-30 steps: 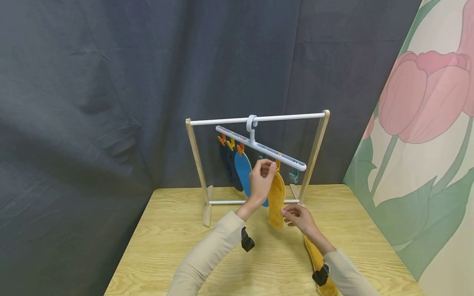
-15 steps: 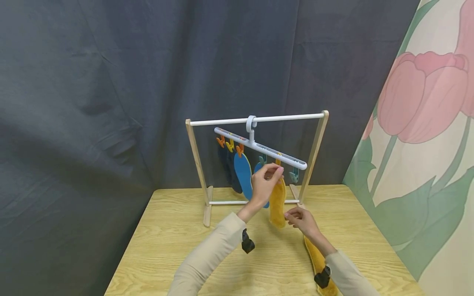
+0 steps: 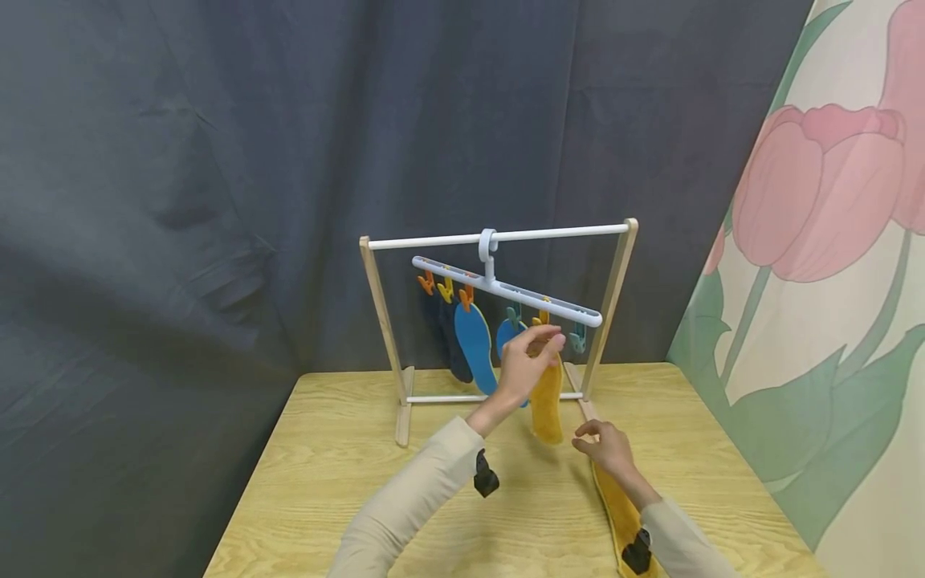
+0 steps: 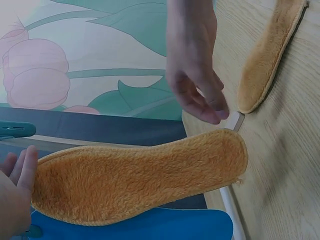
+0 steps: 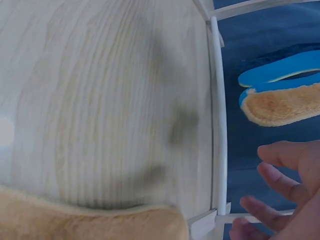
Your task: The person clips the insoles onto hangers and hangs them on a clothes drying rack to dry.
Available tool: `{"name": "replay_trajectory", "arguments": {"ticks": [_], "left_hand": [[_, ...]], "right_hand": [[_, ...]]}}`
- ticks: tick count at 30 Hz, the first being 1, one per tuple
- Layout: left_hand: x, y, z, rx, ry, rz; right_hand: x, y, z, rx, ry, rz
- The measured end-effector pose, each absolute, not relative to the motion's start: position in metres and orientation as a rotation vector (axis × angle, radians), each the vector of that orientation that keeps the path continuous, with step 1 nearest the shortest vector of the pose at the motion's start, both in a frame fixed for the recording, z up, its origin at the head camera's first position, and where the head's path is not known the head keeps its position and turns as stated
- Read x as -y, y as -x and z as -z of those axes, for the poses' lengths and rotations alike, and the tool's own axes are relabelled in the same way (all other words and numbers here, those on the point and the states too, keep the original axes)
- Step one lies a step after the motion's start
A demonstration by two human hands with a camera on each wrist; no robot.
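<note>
A fuzzy orange-yellow insole (image 3: 547, 409) hangs toe-up below a yellow clip (image 3: 544, 316) on the white clip hanger (image 3: 552, 306). My left hand (image 3: 522, 371) is at its upper end, partly covering it, fingers extended and thumb apart. In the left wrist view, its fingertips meet the edge of the insole's top. My right hand (image 3: 609, 448) is to the right of the insole's lower end, apart from it, with spread, loosely bent fingers and nothing in them. A matching insole (image 3: 614, 506) lies on the table, partly under my right forearm.
Blue insoles (image 3: 473, 341) and dark ones (image 3: 457, 353) hang from other clips. A teal clip (image 3: 578, 338) at the hanger's right end holds nothing. The hanger hooks over the top bar of a wood-and-white rack (image 3: 617, 281). A dark curtain (image 3: 217, 201) stands behind.
My left hand has come off the yellow clip, shifting slightly right and down as its fingers loosen. My right hand has drawn away from the insole, down and right. The hanger has swung slightly.
</note>
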State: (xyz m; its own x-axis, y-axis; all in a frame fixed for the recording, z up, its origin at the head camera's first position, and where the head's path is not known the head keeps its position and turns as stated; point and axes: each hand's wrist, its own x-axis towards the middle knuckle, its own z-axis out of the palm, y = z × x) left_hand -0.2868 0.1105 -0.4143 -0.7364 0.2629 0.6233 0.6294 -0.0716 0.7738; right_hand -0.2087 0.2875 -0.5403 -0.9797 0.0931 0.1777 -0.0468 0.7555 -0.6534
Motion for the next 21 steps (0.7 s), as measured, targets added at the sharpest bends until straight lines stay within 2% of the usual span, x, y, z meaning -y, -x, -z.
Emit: {"name": "replay_trajectory", "arguments": {"ticks": [5, 9, 16, 21], "left_hand": [[-0.113, 0.285, 0.412, 1.941, 1.026, 1.867], [-0.11, 0.269, 0.395, 1.958, 1.078, 1.871], [-0.124, 0.285, 0.416, 1.978, 1.085, 1.839], [-0.127, 0.286, 0.413, 2.02, 1.075, 1.822]], "right_hand": [[-0.294, 0.205, 0.545, 2.847, 0.15, -0.96], [-0.299, 0.2, 0.55, 2.923, 0.207, -0.956], [-0.308, 0.193, 0.562, 2.987, 0.238, -0.973], [-0.311, 0.191, 0.568, 3.003, 0.262, -1.043]]}}
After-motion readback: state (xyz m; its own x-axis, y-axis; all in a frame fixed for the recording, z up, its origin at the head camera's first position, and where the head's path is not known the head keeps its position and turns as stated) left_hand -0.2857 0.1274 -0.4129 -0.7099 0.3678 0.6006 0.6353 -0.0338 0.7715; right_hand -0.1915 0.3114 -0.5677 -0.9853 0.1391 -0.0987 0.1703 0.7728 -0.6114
